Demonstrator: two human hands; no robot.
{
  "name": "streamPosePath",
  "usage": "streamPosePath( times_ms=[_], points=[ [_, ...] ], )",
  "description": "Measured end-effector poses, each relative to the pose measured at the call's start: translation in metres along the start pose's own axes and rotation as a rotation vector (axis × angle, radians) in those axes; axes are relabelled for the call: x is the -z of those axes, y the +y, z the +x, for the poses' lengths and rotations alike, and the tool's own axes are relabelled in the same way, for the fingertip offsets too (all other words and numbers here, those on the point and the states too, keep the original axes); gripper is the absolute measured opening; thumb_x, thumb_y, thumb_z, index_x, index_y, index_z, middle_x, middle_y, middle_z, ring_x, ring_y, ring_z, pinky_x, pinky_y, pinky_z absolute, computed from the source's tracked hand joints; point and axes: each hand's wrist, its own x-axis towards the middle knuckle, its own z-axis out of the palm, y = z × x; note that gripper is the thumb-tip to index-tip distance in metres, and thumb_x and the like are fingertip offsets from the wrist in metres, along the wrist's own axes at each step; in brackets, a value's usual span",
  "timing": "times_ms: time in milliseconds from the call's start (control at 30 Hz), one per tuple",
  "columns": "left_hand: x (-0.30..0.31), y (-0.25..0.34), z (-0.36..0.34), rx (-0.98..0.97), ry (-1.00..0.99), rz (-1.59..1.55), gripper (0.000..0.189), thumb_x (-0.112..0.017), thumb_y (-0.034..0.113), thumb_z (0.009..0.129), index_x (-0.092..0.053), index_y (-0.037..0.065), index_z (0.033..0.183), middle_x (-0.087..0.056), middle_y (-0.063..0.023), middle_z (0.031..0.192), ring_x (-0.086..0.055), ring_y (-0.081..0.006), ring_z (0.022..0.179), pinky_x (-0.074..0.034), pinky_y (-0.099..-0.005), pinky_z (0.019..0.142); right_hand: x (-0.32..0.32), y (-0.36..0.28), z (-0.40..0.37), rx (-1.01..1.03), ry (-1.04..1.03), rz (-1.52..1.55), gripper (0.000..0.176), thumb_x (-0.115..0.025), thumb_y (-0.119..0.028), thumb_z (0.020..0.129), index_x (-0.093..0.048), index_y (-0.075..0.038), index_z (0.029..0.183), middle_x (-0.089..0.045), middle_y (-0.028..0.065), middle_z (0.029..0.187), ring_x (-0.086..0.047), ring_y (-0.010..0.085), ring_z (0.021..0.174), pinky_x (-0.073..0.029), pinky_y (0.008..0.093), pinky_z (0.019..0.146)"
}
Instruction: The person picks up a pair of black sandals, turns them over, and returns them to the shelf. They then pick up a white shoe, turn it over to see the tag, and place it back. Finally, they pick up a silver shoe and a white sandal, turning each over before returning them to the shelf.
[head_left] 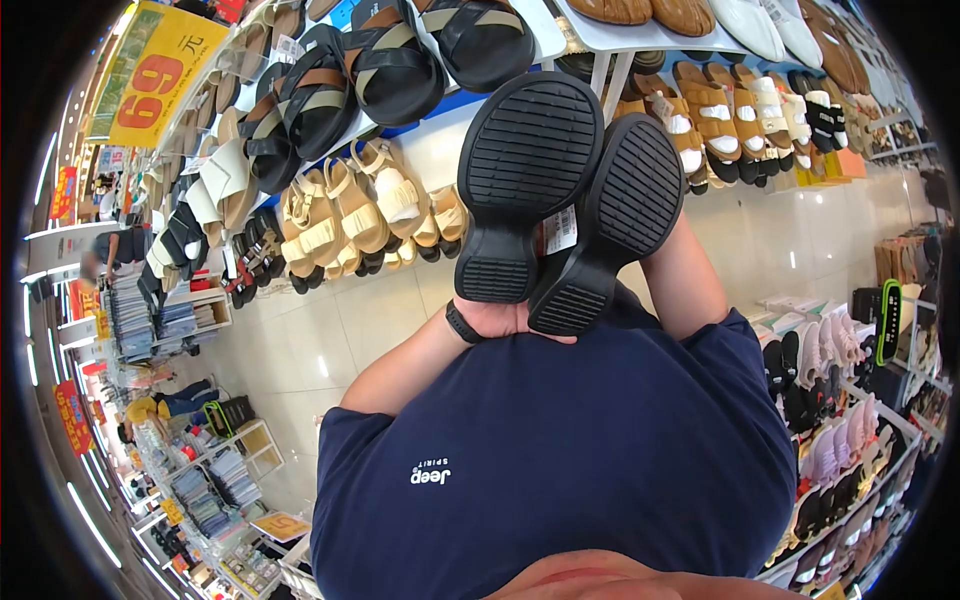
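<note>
A pair of black-soled shoes (530, 150) is raised in front of my chest, ridged soles facing me. A white tag (560, 230) shows between them. My left hand (495, 316), below a black wristband (462, 323), is closed around the heel ends, its fingers partly hidden by the soles. Behind the right-hand sole (632, 185) my right wrist (668, 250) disappears, so the fingers of that hand are out of sight. The uppers of the shoes face away and cannot be seen.
Black strapped sandals (395, 75) stand on a white shelf ahead, above beige sandals (350, 205). Brown sandals (715, 120) line the right-hand rack. More shoes (830, 350) fill shelves at my right. Two other people (175, 400) are far left, near a yellow price sign (160, 75).
</note>
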Motion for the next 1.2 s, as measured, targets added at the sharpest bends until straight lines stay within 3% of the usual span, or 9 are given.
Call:
streamPosePath(
  times_ms=[233,500,567,633,700,833,933,1067,1200],
  points=[
    [0.004,-0.007,-0.011,-0.012,0.046,-0.038,0.069,-0.044,0.061,0.090,-0.040,0.016,0.142,-0.042,-0.0128,0.145,-0.038,-0.0426,0.132,-0.023,-0.0762,0.099,-0.001,0.011,-0.006,-0.030,0.037,0.156,0.031,-0.046,-0.018,0.099,-0.055,0.000,0.122,-0.062,0.0150,0.115,-0.064,0.0222,0.100,-0.058,0.0317,0.079],
    [0.004,-0.007,-0.008,0.086,0.028,0.012,0.077,-0.041,0.069,0.087,-0.037,0.017,0.144,-0.038,-0.0143,0.147,-0.038,-0.0449,0.132,-0.024,-0.0753,0.098,0.021,0.010,-0.050,0.099,0.088,-0.024,0.033,-0.042,-0.019,0.100,-0.050,-0.002,0.128,-0.058,0.0139,0.122,-0.059,0.0199,0.109,-0.054,0.0314,0.089],
    [-0.002,-0.006,-0.009,0.119,0.049,0.035,0.080,-0.040,0.071,0.086,-0.035,0.017,0.145,-0.037,-0.0148,0.148,-0.037,-0.0450,0.132,-0.024,-0.0749,0.099,0.104,0.008,-0.109,0.154,0.262,-0.019,0.032,-0.041,-0.019,0.101,-0.049,-0.003,0.128,-0.057,0.0126,0.124,-0.057,0.0183,0.109,-0.051,0.0295,0.091],
    [-0.002,-0.007,-0.011,0.142,0.061,-0.017,0.081,-0.039,0.072,0.086,-0.035,0.017,0.145,-0.036,-0.0148,0.148,-0.035,-0.0447,0.133,-0.023,-0.0747,0.100,0.077,0.011,-0.109,0.297,0.639,0.539,0.032,-0.042,-0.019,0.101,-0.049,-0.003,0.128,-0.057,0.0126,0.124,-0.057,0.0185,0.109,-0.051,0.0298,0.091],
    [-0.002,-0.006,-0.016,0.159,0.053,-0.055,0.081,-0.039,0.072,0.086,-0.034,0.017,0.146,-0.035,-0.0147,0.148,-0.034,-0.0445,0.134,-0.022,-0.0744,0.100,0.050,0.018,-0.099,0.326,0.701,0.708,0.033,-0.043,-0.019,0.100,-0.049,-0.003,0.128,-0.057,0.0126,0.124,-0.057,0.0188,0.109,-0.051,0.0298,0.091],
    [-0.009,-0.002,-0.037,0.181,0.033,-0.049,0.080,-0.039,0.070,0.087,-0.034,0.016,0.146,-0.035,-0.0147,0.149,-0.034,-0.0444,0.134,-0.022,-0.0739,0.101,0.010,0.034,-0.070,0.146,0.232,0.242,0.034,-0.045,-0.020,0.100,-0.048,-0.003,0.129,-0.056,0.0121,0.125,-0.056,0.0193,0.110,-0.051,0.0295,0.090],
    [-0.006,0.001,-0.056,0.183,0.020,-0.066,0.079,-0.038,0.069,0.088,-0.034,0.015,0.146,-0.035,-0.0152,0.149,-0.033,-0.0446,0.134,-0.021,-0.0736,0.101,-0.019,0.047,-0.051,0.105,0.308,-0.239,0.033,-0.050,-0.020,0.097,-0.052,-0.001,0.124,-0.059,0.0107,0.116,-0.059,0.0181,0.103,-0.051,0.0273,0.085],
    [-0.001,0.000,-0.081,0.179,0.054,-0.003,0.078,-0.037,0.068,0.089,-0.034,0.015,0.146,-0.035,-0.0160,0.148,-0.033,-0.0450,0.134,-0.021,-0.0738,0.101,-0.047,0.058,-0.034,0.028,0.410,-0.405,0.032,-0.052,-0.020,0.096,-0.054,0.001,0.121,-0.062,0.0106,0.111,-0.060,0.0170,0.099,-0.050,0.0266,0.085],
    [0.000,-0.004,-0.114,0.097,-0.076,-0.041,0.074,-0.034,0.064,0.091,-0.035,0.012,0.145,-0.036,-0.0165,0.148,-0.033,-0.0436,0.135,-0.021,-0.0710,0.103,-0.074,0.064,-0.011,-0.178,0.554,-0.497,0.031,-0.054,-0.020,0.095,-0.056,0.002,0.117,-0.064,0.0106,0.105,-0.061,0.0159,0.095,-0.050,0.0259,0.084]
  ],
)
